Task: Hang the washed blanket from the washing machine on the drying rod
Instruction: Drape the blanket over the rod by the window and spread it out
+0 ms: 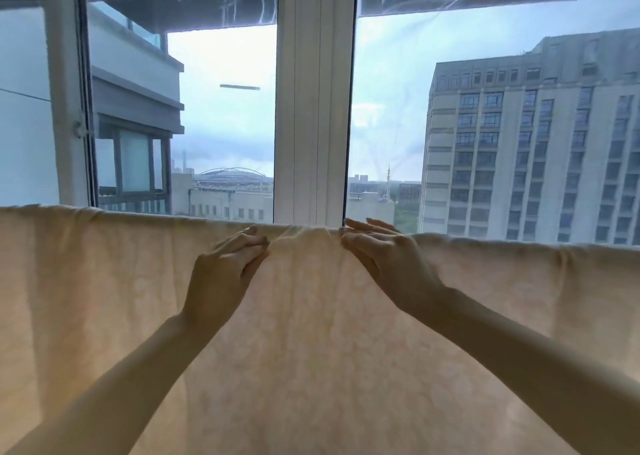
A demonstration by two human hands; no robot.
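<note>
**A:** What are the hands doing?

**B:** The left hand lies flat on the blanket just below its top fold, fingers straight and close together. The right hand lies the same way, fingers straight and slightly fanned, tips at the fold. Neither pinches cloth.

**A:** And the blanket?

**B:** It's draped across the whole view in front of the window frame. Whatever carries it is hidden under the fold. It's pale cream and thin, light glows through, and there's a faint mottled pattern. Between the hands it bunches into small creases.
</note>
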